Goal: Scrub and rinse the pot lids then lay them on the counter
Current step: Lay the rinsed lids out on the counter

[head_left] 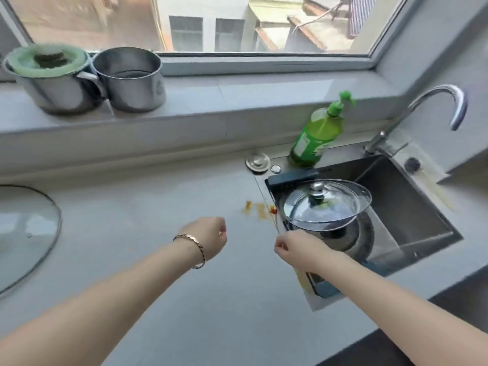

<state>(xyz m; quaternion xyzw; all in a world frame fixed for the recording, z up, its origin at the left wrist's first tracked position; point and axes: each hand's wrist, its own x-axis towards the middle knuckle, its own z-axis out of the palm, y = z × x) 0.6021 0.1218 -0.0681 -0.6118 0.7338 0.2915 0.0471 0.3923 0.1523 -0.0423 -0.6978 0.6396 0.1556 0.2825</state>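
Head camera, looking down, near counter (163,196)

Person's arms, seen from the head camera. Both are bare over the whole length in view. The left forearm (105,299) carries a bracelet (196,247) at the wrist, just behind the left hand (208,237). It is a slim band of flat metal links, rose-gold in tone, with darker lines between the links. The right forearm (383,291) is uncovered up to the right hand (295,247).
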